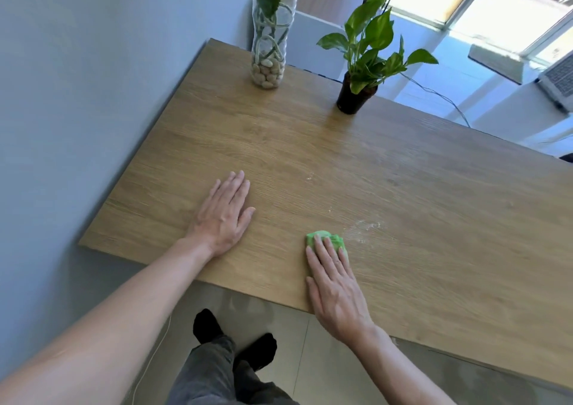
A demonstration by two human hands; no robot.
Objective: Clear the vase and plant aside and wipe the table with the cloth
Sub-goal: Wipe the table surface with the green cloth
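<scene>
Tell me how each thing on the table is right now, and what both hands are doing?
Glass vase: upright at the table's far edge, pebbles and stems inside.
Potted plant: upright at the far edge, apart from the vase.
Green cloth: bunched, pressed flat under the right hand.
Right hand: flat on the cloth.
Left hand: open, flat on bare wood.
Table: pale dusty smear beside the cloth.

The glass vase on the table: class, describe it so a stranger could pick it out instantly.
Start at the wooden table and follow its far edge toward the wall corner. There stands the glass vase, tall and clear, with pale pebbles at the bottom and stems above. Its neighbour, the potted plant, is shorter and sits in a dark pot.
</scene>
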